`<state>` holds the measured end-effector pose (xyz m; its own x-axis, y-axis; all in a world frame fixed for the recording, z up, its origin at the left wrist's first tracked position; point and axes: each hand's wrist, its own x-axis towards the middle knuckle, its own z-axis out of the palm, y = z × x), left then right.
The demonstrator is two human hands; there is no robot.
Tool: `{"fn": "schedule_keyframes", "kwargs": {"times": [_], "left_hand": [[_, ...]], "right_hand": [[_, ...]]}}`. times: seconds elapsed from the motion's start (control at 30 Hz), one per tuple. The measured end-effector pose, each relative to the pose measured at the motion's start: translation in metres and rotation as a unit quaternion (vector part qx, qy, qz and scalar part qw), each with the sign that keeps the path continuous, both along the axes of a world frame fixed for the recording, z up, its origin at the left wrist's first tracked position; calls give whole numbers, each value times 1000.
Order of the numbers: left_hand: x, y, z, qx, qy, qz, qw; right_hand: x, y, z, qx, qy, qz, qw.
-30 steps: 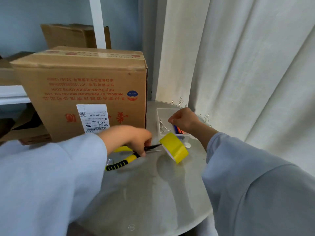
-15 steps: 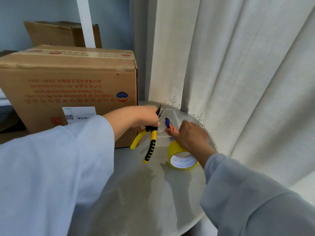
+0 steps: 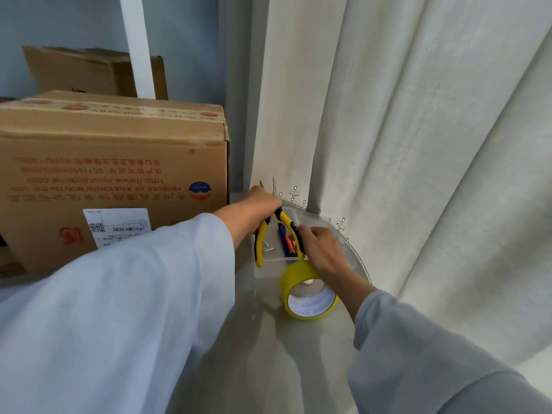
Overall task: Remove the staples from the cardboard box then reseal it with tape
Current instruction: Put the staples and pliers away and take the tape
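Bearing red print, cardboard box.

Both sleeved arms reach forward; the left hand grips the pliers, the right hand curls beside them.

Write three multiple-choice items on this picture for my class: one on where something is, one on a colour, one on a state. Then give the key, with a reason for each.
1. Where does the tape roll lie?
A. on the cardboard box
B. on the round table
C. in the clear tray

2. What colour are the pliers' handles?
A. yellow and black
B. red
C. green

3. What is the left hand doing?
A. resting flat
B. pressing the box
C. gripping the pliers

Key: 1 B, the roll lies on the table before the tray; 2 A, the pliers show yellow with black grips; 3 C, the left hand curls round them.
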<state>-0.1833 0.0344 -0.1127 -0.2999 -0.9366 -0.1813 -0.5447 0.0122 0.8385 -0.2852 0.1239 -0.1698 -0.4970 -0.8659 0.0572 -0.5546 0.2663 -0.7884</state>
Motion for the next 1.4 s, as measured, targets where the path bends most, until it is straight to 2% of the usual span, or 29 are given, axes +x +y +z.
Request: {"fn": "schedule_keyframes", "kwargs": {"times": [0.17,0.3,0.53,0.63,0.73,0.8,0.87,0.93,1.03,1.23,1.4], "left_hand": [[-14,-16,-13,19,32,15,999],[-16,-22,-27,40,44,-26,998],[-9,-30,-46,-1,-37,-97,995],[-6,-30,-49,-27,-77,-123,989],[-5,-27,-51,-50,-142,-169,974],[-6,-26,-52,-76,-192,-184,961],[-5,-25,-54,-115,-235,-196,945],[-4,-24,-57,-155,-277,-209,925],[-3,-20,-62,-178,-317,-223,905],[-3,-18,-61,-181,-327,-228,899],[2,-18,-61,-166,-316,-242,902]], "right_hand": [[-10,-20,1,-27,23,7,999],[-20,-38,1,19,28,-22,999],[-19,-67,-2,166,82,1,983],[-16,-78,5,212,76,53,973],[-13,-82,15,294,67,125,945],[-13,-85,15,296,74,131,943],[-10,-86,12,286,177,138,931],[-3,-81,11,274,302,138,902],[3,-79,12,291,389,150,861],[1,-102,6,401,344,207,823],[6,-98,7,409,360,221,809]]}}
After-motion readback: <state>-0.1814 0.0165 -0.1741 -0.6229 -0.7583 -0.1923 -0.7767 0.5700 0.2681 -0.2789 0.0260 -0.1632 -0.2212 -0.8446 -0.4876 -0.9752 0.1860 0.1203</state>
